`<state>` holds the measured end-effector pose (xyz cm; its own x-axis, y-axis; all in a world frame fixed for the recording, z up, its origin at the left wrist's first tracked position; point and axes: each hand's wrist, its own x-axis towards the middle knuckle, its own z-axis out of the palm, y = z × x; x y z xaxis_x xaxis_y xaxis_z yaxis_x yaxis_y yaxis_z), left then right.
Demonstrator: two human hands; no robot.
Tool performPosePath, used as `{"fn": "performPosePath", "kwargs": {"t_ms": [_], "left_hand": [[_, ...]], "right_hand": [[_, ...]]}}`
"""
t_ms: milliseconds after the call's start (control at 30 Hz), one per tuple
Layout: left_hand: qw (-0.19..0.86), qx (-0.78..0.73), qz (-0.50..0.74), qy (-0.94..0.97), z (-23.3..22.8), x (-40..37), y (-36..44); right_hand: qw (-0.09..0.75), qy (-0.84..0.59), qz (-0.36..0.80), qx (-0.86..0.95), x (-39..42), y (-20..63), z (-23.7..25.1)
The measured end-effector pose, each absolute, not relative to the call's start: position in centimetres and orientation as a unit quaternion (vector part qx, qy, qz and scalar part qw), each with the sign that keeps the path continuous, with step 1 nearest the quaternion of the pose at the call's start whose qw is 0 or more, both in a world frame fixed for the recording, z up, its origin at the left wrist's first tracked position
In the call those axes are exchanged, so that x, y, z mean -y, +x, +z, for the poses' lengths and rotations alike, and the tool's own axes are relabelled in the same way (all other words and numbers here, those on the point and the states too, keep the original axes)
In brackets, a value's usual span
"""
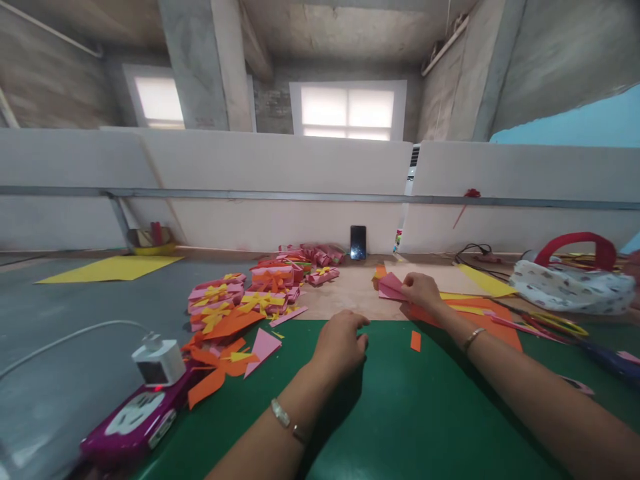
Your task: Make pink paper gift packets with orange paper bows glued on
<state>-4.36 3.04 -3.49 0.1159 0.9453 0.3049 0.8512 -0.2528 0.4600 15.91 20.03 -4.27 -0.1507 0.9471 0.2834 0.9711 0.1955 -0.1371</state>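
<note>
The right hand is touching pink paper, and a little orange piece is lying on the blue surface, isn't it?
Not quite: the surface is green, not blue, as the head view shows. The right hand is touching pink paper, and the little orange piece is lying there.

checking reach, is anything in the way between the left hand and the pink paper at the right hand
Nothing visible stands between the left hand and the pink paper. The right hand is at the paper's right end, and the small orange rectangle lies to the right of that path.
</note>
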Motion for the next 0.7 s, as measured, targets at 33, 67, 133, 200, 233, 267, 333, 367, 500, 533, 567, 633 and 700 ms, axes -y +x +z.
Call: {"fn": "performPosePath", "kwargs": {"t_ms": [33,67,133,200,233,267,333,367,500,533,567,633,700], "left_hand": [[0.086,-0.603,0.276,0.743,-3.5,-3.0,-4.3],[0.087,-0.602,0.277,0.744,-3.6,-3.0,-4.3],[0.089,-0.6,0.279,0.745,-3.6,-2.9,-4.3],[0.092,-0.6,0.28,0.744,-3.7,-2.9,-4.4],[0.094,-0.6,0.279,0.743,-3.7,-2.9,-4.4],[0.095,-0.6,0.279,0.743,-3.7,-3.0,-4.4],[0.096,-0.601,0.278,0.743,-3.7,-3.1,-4.5],[0.096,-0.601,0.277,0.744,-3.8,-3.1,-4.5],[0.098,-0.601,0.269,0.746,-3.8,-3.4,-4.6],[0.099,-0.603,0.267,0.746,-3.8,-3.4,-4.6],[0.099,-0.605,0.265,0.745,-3.9,-3.4,-4.6],[0.1,-0.61,0.261,0.741,-3.9,-3.4,-4.6],[0.101,-0.615,0.259,0.738,-3.8,-3.4,-4.6]], "right_hand": [[0.171,-0.636,-0.037,0.751,-20.1,16.1,-4.1],[0.189,-0.639,-0.038,0.745,-20.2,16.3,-4.0],[0.224,-0.642,-0.04,0.732,-20.3,16.6,-3.6],[0.26,-0.645,-0.042,0.717,-20.4,16.9,-3.2],[0.278,-0.647,-0.043,0.709,-20.5,17.1,-3.0],[0.295,-0.647,-0.044,0.701,-20.6,17.2,-2.8],[0.327,-0.648,-0.043,0.687,-20.8,17.5,-2.4],[0.34,-0.648,-0.04,0.68,-20.9,17.7,-2.3],[0.379,-0.645,-0.013,0.663,-21.1,18.3,-1.9],[0.386,-0.644,-0.003,0.661,-21.2,18.4,-1.9],[0.393,-0.642,0.008,0.658,-21.3,18.6,-1.8],[0.407,-0.639,0.029,0.652,-21.4,18.9,-1.8],[0.423,-0.635,0.049,0.645,-21.6,19.2,-1.9]]}}
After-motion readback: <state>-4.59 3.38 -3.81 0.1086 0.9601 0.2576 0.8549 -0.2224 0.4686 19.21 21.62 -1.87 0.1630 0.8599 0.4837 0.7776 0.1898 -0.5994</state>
